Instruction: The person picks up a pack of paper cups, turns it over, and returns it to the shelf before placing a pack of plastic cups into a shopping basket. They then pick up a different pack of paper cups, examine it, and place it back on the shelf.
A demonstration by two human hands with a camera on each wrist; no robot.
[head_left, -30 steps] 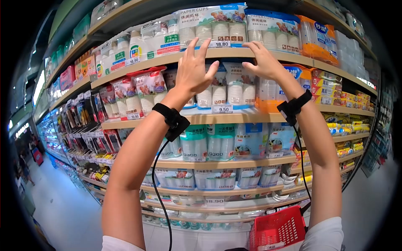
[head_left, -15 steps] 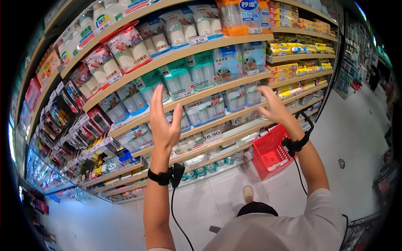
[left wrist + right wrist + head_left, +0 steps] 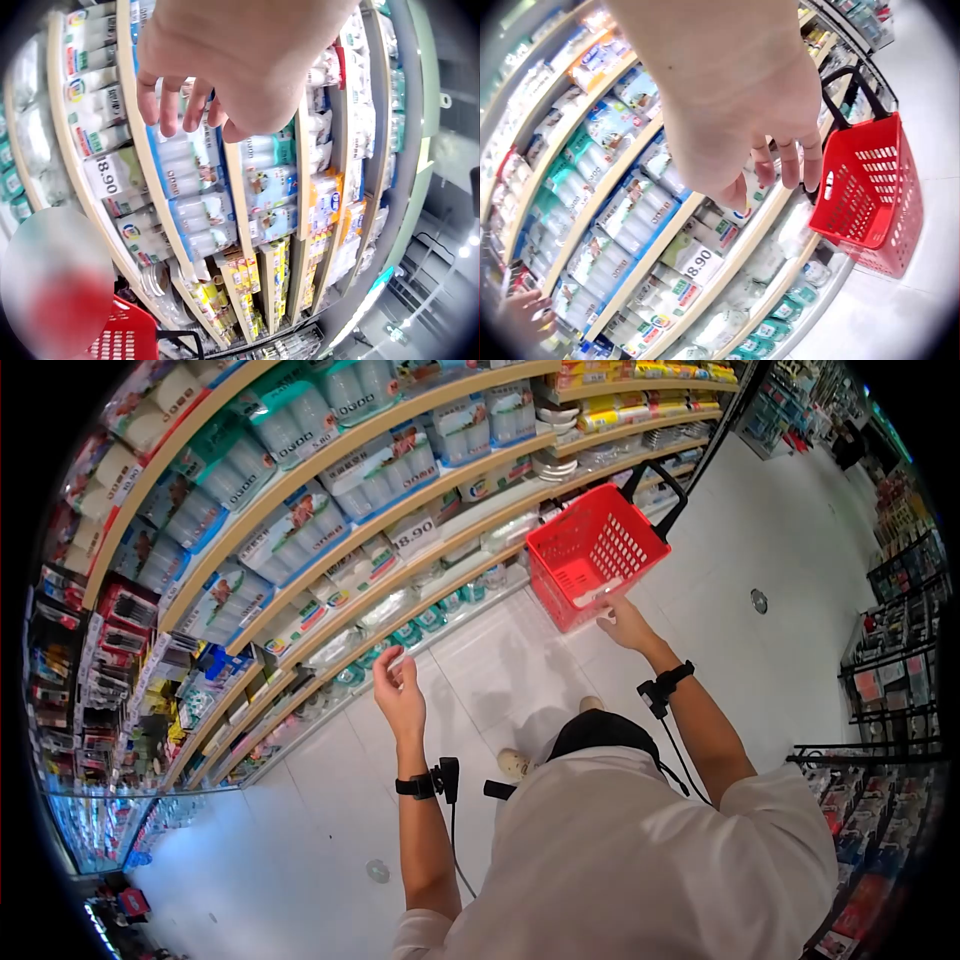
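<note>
In the head view my left hand [image 3: 400, 698] hangs in front of the lower shelves, fingers loosely bent and holding nothing. The left wrist view shows that hand [image 3: 217, 67] with its fingers apart before the packs of plastic cups [image 3: 199, 176]. My right hand [image 3: 630, 628] is beside the near corner of a red shopping basket [image 3: 600, 550], overlapping its rim in the head view. From the right wrist, the right hand [image 3: 757, 135] shows slack fingers with nothing in them, and the red basket [image 3: 866, 195] lies to their right. A small pale item [image 3: 598, 592] shows inside the basket near its wall.
Shelves of wrapped cups [image 3: 385, 470] curve along the left and top. The basket stands on the tiled floor [image 3: 490, 670], its black handle [image 3: 670, 500] up on the far side. Hanging goods [image 3: 885, 830] line the right. My shoes [image 3: 513, 763] are close below.
The view has tilted downward from the upper cup shelves to the floor and basket. Both hands have come down from the shelves, the right one to beside the basket.
</note>
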